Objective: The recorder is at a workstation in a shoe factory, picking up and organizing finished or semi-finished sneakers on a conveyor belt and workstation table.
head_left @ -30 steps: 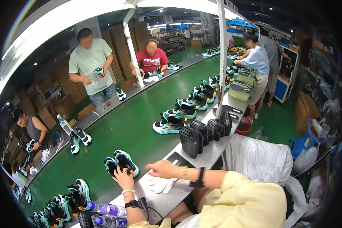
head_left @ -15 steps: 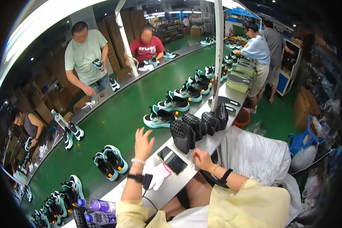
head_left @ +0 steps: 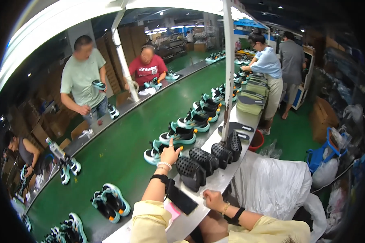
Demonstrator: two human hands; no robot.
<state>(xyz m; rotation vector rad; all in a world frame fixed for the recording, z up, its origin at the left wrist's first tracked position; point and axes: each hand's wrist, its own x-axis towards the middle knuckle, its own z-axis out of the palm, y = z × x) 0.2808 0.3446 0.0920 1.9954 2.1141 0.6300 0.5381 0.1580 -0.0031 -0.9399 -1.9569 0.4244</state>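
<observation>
Shoe factory line: green conveyor (head_left: 121, 150) carrying paired sneakers (head_left: 190, 121) toward 1 o'clock; workers (head_left: 83, 81) at 11; cartons (head_left: 40, 133) at 9.

A teal-and-black sneaker pair (head_left: 157, 150) sits upright on the green conveyor belt (head_left: 121, 146), toes leftward.

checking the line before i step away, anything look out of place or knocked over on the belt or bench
Nothing stands out. The shoes on the green belt sit upright in pairs, including the pair that the left hand reaches. The black perforated insoles lean in an even row along the bench. The right hand rests at the bench edge.
</observation>
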